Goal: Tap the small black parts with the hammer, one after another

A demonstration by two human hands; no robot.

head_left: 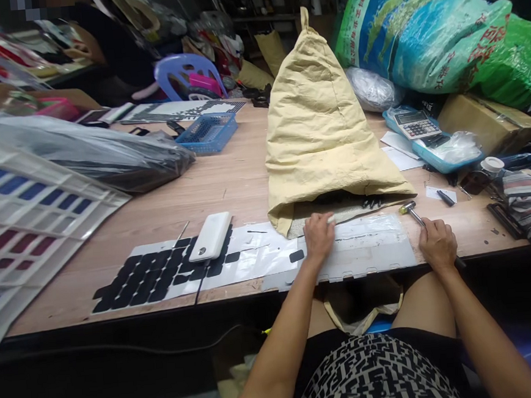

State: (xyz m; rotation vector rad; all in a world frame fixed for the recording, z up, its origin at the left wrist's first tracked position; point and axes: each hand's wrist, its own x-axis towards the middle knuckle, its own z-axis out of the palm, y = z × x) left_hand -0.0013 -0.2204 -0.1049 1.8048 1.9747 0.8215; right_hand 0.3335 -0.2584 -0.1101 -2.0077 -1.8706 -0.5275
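My right hand (438,243) is wrapped around a small hammer (414,213), its head pointing up and left above the table edge. My left hand (319,239) has its fingers curled together at the open mouth of a yellow cloth bag (321,121); what they hold, if anything, I cannot make out. Under that hand lies a pale grey board (375,253). Small dark pieces (372,203) show inside the bag's mouth. To the left, flat black rounded pieces (147,279) sit in rows on a white sheet, with a white power bank (211,236) on top.
A blue basket (207,133) stands at the back. On the right are a tray with a calculator (416,124), a cardboard box (489,121), a large printed sack (436,32) and a lidded jar (482,174). White panels (42,223) lean at left. Another person sits behind.
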